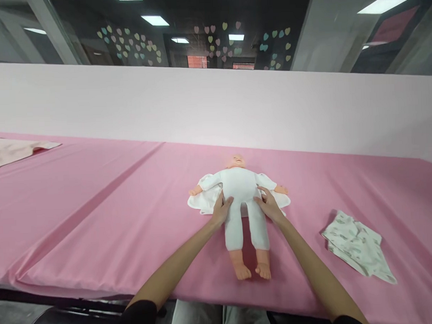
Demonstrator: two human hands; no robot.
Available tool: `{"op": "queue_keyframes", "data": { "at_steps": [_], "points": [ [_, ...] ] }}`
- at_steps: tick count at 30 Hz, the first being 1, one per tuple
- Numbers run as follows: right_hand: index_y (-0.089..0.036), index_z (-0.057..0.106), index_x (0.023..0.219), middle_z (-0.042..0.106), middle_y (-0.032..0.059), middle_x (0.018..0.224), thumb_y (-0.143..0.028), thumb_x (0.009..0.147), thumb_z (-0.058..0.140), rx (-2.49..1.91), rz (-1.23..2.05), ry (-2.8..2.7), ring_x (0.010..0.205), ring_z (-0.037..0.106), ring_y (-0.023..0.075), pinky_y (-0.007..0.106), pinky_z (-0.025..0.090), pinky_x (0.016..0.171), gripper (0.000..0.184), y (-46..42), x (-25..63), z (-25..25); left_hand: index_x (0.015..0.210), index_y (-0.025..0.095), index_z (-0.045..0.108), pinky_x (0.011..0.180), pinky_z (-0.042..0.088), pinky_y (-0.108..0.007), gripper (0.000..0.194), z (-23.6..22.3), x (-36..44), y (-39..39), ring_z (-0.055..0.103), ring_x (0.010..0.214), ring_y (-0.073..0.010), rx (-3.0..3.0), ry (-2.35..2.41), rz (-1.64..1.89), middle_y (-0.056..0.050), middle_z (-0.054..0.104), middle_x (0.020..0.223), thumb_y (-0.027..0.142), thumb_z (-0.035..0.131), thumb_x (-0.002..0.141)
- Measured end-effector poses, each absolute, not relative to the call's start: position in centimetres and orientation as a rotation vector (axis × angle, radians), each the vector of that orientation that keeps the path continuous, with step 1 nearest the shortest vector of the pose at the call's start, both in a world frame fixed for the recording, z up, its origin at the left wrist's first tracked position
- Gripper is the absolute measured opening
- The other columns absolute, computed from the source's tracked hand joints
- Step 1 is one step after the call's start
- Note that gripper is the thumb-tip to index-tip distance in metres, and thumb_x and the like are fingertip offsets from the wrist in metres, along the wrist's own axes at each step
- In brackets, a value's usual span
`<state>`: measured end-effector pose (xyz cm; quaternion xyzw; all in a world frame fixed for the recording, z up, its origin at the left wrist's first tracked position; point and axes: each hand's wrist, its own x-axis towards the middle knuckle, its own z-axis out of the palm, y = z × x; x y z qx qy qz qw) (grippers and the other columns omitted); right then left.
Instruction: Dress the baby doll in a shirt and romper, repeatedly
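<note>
A baby doll [240,185] with a white cloth body lies on its back, its bare feet toward me. Under its upper body a white cloth garment [206,200] is spread, showing on both sides beneath the arms. At the doll's hip, my left hand [222,211] is closed around one side, thumb on top. My right hand [269,206] grips the opposite side, thumb on the upper leg and fingers at the waist. The fingertips of my left hand are partly hidden by the doll.
A pink sheet [115,222] covers the table. To the right lies a folded white cloth [359,247] with a green print. A pale cloth [17,151] is at the far left. Behind the table runs a low white wall [207,105] with dark glass above it.
</note>
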<state>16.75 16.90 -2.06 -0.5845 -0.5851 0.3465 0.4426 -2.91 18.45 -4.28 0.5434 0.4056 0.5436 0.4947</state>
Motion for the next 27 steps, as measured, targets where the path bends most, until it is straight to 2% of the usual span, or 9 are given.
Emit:
{"op": "queue_keyframes", "data": {
  "at_steps": [3,6,8,11,14,17,20,23,27],
  "points": [
    [-0.017,0.039,0.125,0.051,0.0131,0.123,-0.019,0.077,0.045,-1.636,0.413,-1.697,0.118,0.046,0.0253,0.045,0.04,0.096,0.048,17.3,15.2,-0.9,0.13,0.022,0.045,0.105,0.033,-0.039,0.052,-4.5,-3.1,18.5,0.044,0.122,-0.0231,1.347,0.949,1.34,-0.007,0.053,0.13,0.038,0.054,0.081],
    [-0.009,0.039,0.127,0.038,0.0199,0.136,-0.01,0.078,0.041,-1.633,0.042,-2.01,0.129,0.032,0.0274,0.043,0.034,0.102,0.05,18.5,11.3,0.6,0.129,0.023,0.044,0.103,0.035,-0.037,0.048,-4.9,-3.2,18.5,0.047,0.119,-0.0221,1.363,0.906,1.35,-0.006,0.052,0.13,0.037,0.052,0.083],
    [-0.008,0.04,0.127,0.041,0.0201,0.134,-0.007,0.078,0.041,-1.552,-0.035,-2.25,0.128,0.034,0.0264,0.04,0.034,0.102,0.048,20.0,7.7,1.3,0.126,0.022,0.047,0.101,0.036,-0.038,0.046,-5.4,-3.3,18.6,0.047,0.119,-0.0235,1.347,0.927,1.343,-0.007,0.053,0.129,0.035,0.053,0.082],
    [-0.013,0.043,0.122,0.044,0.0172,0.133,-0.007,0.082,0.039,-1.293,-0.22,-2.592,0.124,0.038,0.0259,0.043,0.034,0.098,0.041,23.5,3.0,1.1,0.116,0.017,0.053,0.095,0.041,-0.041,0.041,-6.1,-3.5,18.7,0.05,0.114,-0.0278,1.274,0.959,1.281,-0.011,0.058,0.12,0.033,0.056,0.079],
    [-0.017,0.045,0.12,0.049,0.0132,0.128,-0.007,0.082,0.043,-1.094,-0.328,-2.795,0.12,0.041,0.0254,0.046,0.031,0.098,0.039,27.2,0.5,0.1,0.116,0.017,0.052,0.098,0.039,-0.04,0.039,-5.9,-3.6,18.7,0.048,0.117,-0.0268,1.255,0.93,1.279,-0.012,0.055,0.124,0.035,0.055,0.081],
    [-0.017,0.048,0.117,0.057,0.0116,0.115,-0.004,0.07,0.056,-1.146,-0.206,-2.829,0.111,0.048,0.0262,0.047,0.029,0.098,0.049,30.1,-0.2,-1.0,0.128,0.022,0.042,0.106,0.031,-0.037,0.048,-5.2,-3.6,18.5,0.039,0.126,-0.0234,1.299,0.917,1.316,-0.008,0.045,0.135,0.036,0.053,0.084],
    [-0.018,0.053,0.107,0.061,0.0067,0.107,-0.003,0.063,0.056,-1.099,0.187,-2.543,0.1,0.054,0.0203,0.037,0.037,0.092,0.046,31.8,0.5,-1.5,0.134,0.024,0.035,0.108,0.027,-0.039,0.055,-5.2,-3.5,18.1,0.035,0.129,-0.0239,1.333,0.984,1.28,-0.007,0.043,0.137,0.038,0.052,0.084],
    [-0.019,0.052,0.101,0.061,0.0018,0.098,-0.013,0.064,0.059,-1.008,0.664,-1.777,0.085,0.056,0.0149,0.027,0.044,0.077,0.037,32.6,2.2,-1.2,0.137,0.025,0.03,0.103,0.033,-0.041,0.059,-5.5,-3.4,17.5,0.044,0.12,-0.0245,1.409,1.035,1.203,-0.009,0.048,0.13,0.039,0.051,0.084],
    [-0.019,0.052,0.083,0.056,-0.0047,0.073,-0.029,0.059,0.068,-0.827,0.925,-1.16,0.066,0.051,0.0107,0.022,0.043,0.063,0.03,32.5,4.0,-0.1,0.133,0.026,0.036,0.086,0.045,-0.036,0.056,-4.4,-3.9,18.3,0.051,0.104,-0.0219,1.598,1.206,1.228,-0.01,0.041,0.131,0.036,0.055,0.081]
  ]
}}
